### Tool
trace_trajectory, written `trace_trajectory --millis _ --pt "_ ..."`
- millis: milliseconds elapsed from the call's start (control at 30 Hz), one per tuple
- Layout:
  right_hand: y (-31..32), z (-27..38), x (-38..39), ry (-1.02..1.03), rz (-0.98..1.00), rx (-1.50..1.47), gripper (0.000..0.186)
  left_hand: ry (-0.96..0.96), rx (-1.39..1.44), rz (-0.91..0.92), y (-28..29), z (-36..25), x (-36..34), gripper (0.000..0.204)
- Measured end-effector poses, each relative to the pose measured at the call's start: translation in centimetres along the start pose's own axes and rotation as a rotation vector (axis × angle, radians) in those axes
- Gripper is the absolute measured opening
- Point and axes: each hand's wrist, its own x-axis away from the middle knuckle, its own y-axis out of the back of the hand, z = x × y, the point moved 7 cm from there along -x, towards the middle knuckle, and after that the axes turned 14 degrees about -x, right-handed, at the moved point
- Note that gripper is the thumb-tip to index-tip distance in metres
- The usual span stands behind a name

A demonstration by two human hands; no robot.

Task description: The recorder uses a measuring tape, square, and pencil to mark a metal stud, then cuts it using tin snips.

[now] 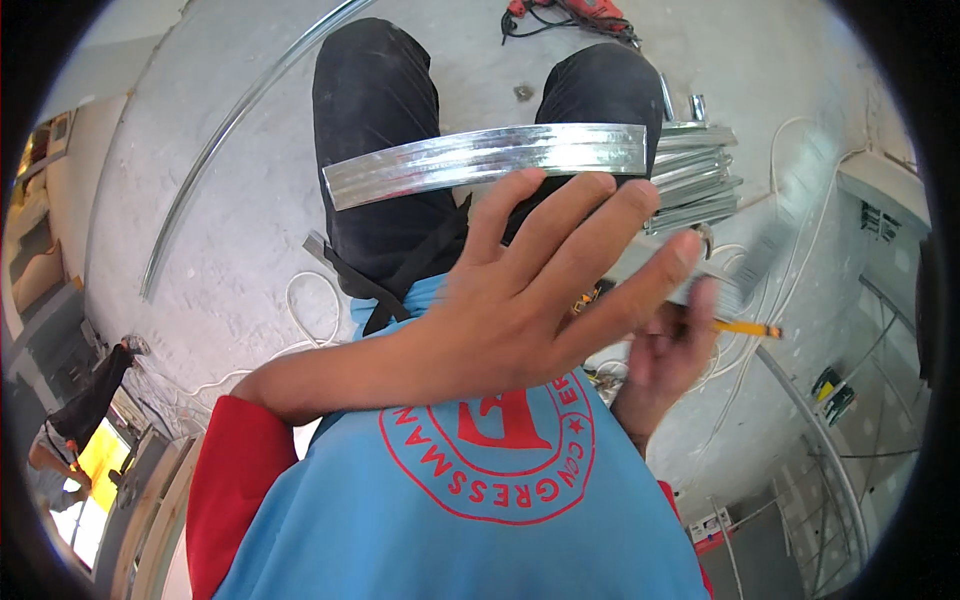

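A shiny, slightly curved metal strip [490, 158] lies across my thighs. My left hand [545, 270] is open, its fingers stretched and spread, with the fingertips at or just over the strip's near edge. To its right, my right hand [675, 345] is closed and smeared by motion. A yellow pencil [748, 327] sticks out of it to the right. Beyond that hand runs a long, see-through grey blur [765, 255]; I cannot tell what it is or whether the hand holds it. My left hand partly hides the right one.
Cut metal strips [695, 180] are stacked beside my right knee. A red corded power tool [580, 15] lies ahead, and a long metal channel [215, 150] curves along the left. White cable [785, 290] loops over the floor at the right. A person [62, 455] is at the far left.
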Motion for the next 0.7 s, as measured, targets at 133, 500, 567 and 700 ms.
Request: trace_trajectory --millis 133,500,567,700 --pt "-5.9 -6.0 2.3 -0.233 0.228 0.035 0.026 0.029 -0.194 0.244 -0.1 2.9 0.9 0.07" --pt "-11.1 -0.2 -8.5 0.799 0.751 1.278 0.068 0.201 -0.185 0.396 -4.5 8.5 6.9 0.088" --pt "-11.4 -1.7 -10.2 0.63 0.986 1.419 0.063 0.095 -0.302 0.448 -5.6 7.9 6.9 0.083" --pt "-12.0 -1.6 -12.0 0.58 1.111 1.447 0.059 0.061 -0.391 0.429 -5.5 7.6 6.0 0.079"
